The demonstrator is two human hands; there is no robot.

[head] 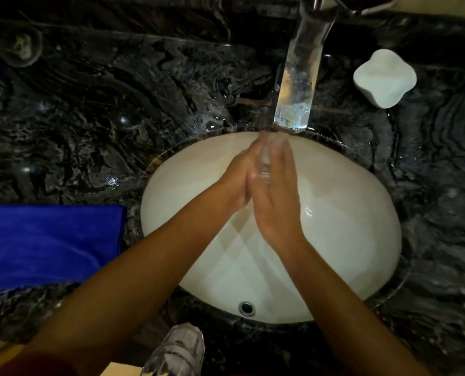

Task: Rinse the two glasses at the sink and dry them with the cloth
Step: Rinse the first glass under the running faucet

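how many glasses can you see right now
2: one glass pressed between the left hand and right hand over the sink; another glass at the bottom edge, on the near counter.

Glossy white sink [361, 213]; polished dark marble counter [90, 118]; fuzzy blue cloth [49, 245].

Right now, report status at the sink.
Left hand and right hand pressed around a glass under the tap. Second glass at the near counter edge. Cloth untouched, left. Nothing in the way.

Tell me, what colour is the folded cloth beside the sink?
Bright blue cloth, shown best in the head view.
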